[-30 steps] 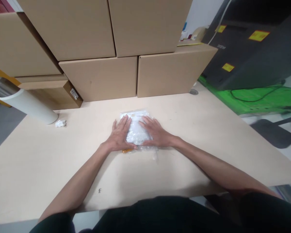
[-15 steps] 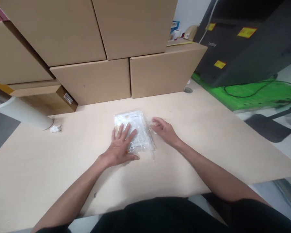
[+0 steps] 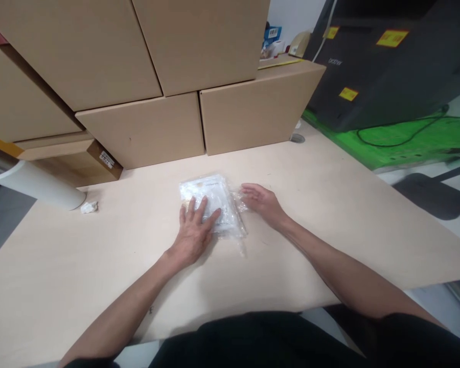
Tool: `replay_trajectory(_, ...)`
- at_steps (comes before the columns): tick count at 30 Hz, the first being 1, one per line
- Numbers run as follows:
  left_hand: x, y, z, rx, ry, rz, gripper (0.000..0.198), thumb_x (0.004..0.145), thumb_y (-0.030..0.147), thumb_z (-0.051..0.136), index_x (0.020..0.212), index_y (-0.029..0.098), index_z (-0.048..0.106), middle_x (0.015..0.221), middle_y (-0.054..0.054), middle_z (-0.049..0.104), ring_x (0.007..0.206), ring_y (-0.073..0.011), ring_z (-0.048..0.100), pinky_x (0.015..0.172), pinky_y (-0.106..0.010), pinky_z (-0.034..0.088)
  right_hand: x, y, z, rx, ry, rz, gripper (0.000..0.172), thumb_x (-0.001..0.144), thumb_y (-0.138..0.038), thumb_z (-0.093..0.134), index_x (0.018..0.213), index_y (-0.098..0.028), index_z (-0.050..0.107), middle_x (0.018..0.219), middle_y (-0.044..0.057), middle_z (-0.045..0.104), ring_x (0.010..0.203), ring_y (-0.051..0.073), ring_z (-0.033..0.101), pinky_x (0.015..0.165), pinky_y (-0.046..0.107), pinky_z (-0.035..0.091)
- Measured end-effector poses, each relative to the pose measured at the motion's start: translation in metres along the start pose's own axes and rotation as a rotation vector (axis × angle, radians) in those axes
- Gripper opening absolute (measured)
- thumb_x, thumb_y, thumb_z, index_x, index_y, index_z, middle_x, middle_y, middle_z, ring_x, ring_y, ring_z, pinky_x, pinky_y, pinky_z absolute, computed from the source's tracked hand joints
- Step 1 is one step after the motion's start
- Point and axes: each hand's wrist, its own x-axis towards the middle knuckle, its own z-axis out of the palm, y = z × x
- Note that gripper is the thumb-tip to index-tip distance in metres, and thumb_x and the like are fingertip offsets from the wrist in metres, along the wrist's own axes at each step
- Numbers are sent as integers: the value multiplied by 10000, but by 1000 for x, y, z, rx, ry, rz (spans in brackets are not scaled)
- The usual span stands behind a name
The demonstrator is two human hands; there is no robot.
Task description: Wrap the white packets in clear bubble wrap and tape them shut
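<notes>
A flat, whitish package [image 3: 210,187] in clear, crinkled plastic wrap lies on the table in the middle of the head view. My left hand [image 3: 194,230] rests on its lower left part, fingers spread and pressing flat, palm down. At the package's right side, my right hand [image 3: 263,204] is closed on a loose flap of the plastic wrap [image 3: 238,200], which stretches between the package and the fingers. Its fingertips partly hide the grip. Another thin strip of the plastic sticks out at the lower right corner of the package.
Large cardboard boxes [image 3: 145,133] are stacked along the back of the pale table [image 3: 291,266]. At the left are a white roll [image 3: 42,186] and a crumpled white scrap [image 3: 89,207]. A dark machine [image 3: 352,76] stands on a green surface [image 3: 414,140] to the right.
My left thumb has drawn in from its outstretched position, while the other fingers stay spread on the package. The plastic flap at my right hand now looks pulled straighter. The view has shifted slightly.
</notes>
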Motion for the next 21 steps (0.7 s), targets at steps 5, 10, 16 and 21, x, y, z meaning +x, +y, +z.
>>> replay_trajectory(5,2,8,0,9,17,11,759,864,560,653,1532,334,370,1660,-157,146,1495,-513,34,1098,-767,152,0,-1,0,114,26,52,592,645,-521,823,1135,-228,667,1093,83,686,893,200,641,782,391,547)
replay_trajectory(10,5,4,3,68,30,2,518,956,263,563,1462,345,486,1631,-102,285,1505,-458,135,1118,-710,245,0,-4,0,136,29,50,593,629,-514,836,1116,-218,673,1091,85,676,943,209,632,852,414,529)
replay_trajectory(16,3,-20,5,-46,176,63,491,1002,202,379,1477,283,472,1483,-60,535,1485,-292,316,1150,-531,383,-3,-7,1,171,20,45,576,638,-495,840,1115,-215,678,1087,83,671,899,194,628,812,394,530)
replay_trajectory(21,2,-8,3,18,137,51,584,967,487,513,1489,233,450,1557,-123,430,1490,-368,275,1176,-606,275,-3,-9,1,200,23,32,575,637,-492,843,1109,-204,680,1075,78,664,870,180,623,813,387,525)
